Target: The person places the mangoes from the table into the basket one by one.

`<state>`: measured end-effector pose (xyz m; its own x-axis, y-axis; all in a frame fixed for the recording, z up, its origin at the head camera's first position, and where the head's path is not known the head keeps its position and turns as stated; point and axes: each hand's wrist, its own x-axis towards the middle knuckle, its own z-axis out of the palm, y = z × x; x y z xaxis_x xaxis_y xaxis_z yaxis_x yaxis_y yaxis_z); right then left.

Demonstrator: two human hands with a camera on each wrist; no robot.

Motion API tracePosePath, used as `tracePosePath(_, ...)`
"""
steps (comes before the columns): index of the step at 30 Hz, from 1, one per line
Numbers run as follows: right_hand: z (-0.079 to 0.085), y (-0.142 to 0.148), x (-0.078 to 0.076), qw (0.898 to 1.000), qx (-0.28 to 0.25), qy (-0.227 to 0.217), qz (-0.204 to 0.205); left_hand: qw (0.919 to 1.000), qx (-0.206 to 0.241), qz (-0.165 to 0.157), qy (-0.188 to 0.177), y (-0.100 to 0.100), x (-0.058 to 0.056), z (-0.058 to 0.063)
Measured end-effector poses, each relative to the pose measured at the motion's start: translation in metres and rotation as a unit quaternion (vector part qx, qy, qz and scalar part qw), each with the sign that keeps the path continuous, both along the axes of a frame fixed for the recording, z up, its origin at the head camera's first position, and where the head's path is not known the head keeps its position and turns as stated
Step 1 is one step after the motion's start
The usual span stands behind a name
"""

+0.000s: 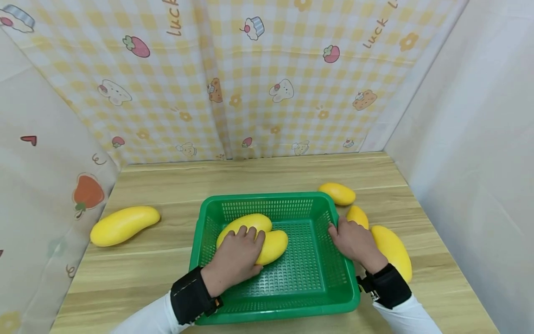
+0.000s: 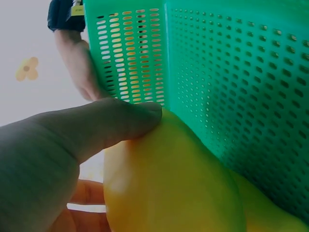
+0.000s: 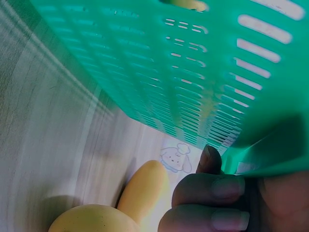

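A green plastic basket [image 1: 300,260] with perforated walls stands on the wooden table, two yellow mangoes inside its left half. My left hand [image 1: 235,255] reaches in and grips the nearer mango [image 1: 275,246]. In the left wrist view, the thumb [image 2: 120,121] presses on one side of this mango, with other fingers on its far side. Right beside it lies the second mango [image 1: 254,221], partly hidden by my fingers. My right hand [image 1: 354,243] holds the basket's right rim, and its curled fingers [image 3: 212,188] show under the rim in the right wrist view.
To the left of the basket lies a long mango [image 1: 125,225]. Outside its right wall are a small mango [image 1: 338,193], another [image 1: 358,216] partly behind my right hand, and a larger one [image 1: 392,250] by my wrist. A checked cloth [image 1: 258,116] hangs behind the table [image 1: 175,181].
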<state>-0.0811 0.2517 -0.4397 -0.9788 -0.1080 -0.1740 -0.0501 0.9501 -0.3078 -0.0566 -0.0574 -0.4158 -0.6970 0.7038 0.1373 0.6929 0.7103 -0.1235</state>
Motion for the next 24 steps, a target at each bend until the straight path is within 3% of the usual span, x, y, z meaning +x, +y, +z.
tracePosePath(6, 0.000, 0.000, 0.000, 1.000, 0.000, 0.003, 0.000, 0.9998, -0.013, -0.006, 0.014, 0.002, 0.003, -0.004)
tracePosePath(16, -0.001, -0.001, 0.000, 1.000, 0.002, -0.004, 0.000, 0.9968, -0.040, -0.017, 0.068, 0.001, 0.010, -0.010)
tracePosePath(24, -0.002, 0.000, -0.001, 1.000, 0.006, -0.002, -0.002, 0.9906, -0.097, -0.020, 0.094, 0.004, 0.013, -0.016)
